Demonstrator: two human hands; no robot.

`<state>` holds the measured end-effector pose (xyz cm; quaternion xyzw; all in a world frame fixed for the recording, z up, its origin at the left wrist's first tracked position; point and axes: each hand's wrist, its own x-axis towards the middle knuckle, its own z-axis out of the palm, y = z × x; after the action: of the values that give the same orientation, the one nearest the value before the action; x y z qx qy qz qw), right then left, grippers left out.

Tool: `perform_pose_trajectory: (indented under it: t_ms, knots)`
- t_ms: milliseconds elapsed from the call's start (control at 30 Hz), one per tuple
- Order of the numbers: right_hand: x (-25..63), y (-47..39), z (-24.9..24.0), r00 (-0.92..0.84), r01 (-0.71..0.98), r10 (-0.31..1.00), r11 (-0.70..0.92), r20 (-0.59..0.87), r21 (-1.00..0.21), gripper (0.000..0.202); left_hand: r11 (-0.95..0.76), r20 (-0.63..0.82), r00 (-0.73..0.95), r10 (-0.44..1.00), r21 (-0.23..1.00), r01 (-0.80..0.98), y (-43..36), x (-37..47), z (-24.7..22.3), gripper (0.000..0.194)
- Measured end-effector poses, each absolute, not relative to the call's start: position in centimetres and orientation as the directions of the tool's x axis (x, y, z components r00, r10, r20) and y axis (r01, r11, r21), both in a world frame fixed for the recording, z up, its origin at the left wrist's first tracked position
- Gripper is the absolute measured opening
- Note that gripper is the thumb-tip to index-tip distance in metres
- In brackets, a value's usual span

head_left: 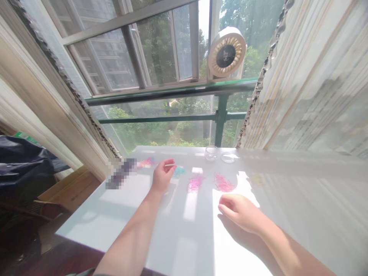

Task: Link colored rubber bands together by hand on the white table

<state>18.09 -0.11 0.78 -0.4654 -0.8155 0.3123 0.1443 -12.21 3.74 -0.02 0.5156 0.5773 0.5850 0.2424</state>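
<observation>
My left hand [163, 175] is over the white table, its fingers curled in toward the thumb, beside a small turquoise pile [180, 171]. Whatever may be between those fingertips is too small to make out. Lower right, my right hand [243, 211] is closed just in front of a pile of thin reddish-pink pieces [222, 183]; its fingertips are mostly hidden. Between the hands lies a purple-pink pile [195, 184] of similar fine pieces. Beyond my left hand is a mixed pink and purple heap [146, 162]. A faint yellowish patch [257, 179] shows at the right.
A clear round jar [211, 153] and a shallow clear lid or dish [229, 158] stand at the back of the white table [120, 214]. A blurred-out dark object [120, 174] lies at its left edge. Curtains flank the window; a round white fan [227, 53] hangs there.
</observation>
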Motion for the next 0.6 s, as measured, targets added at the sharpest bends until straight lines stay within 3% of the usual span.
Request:
perform_pose_trajectory:
  t_ms: [267,467,600]
  knots:
    - [17.8,0.2,0.5,-0.516,0.579,0.857,0.351,0.003,-0.736,0.013,-0.185,0.202,-0.031,0.979,0.941,0.283,0.6,-4.6,1.4,0.027]
    - [17.5,0.6,-0.1,-0.493,0.465,0.861,0.379,0.121,-0.8,0.007,-0.247,0.184,0.204,0.962,0.905,0.345,-1.2,-0.6,1.6,0.022]
    - [17.6,0.7,-0.5,-0.507,0.462,0.854,0.385,0.118,-0.799,0.021,-0.267,0.183,0.244,0.953,0.885,0.382,-1.4,-0.3,1.3,0.025]
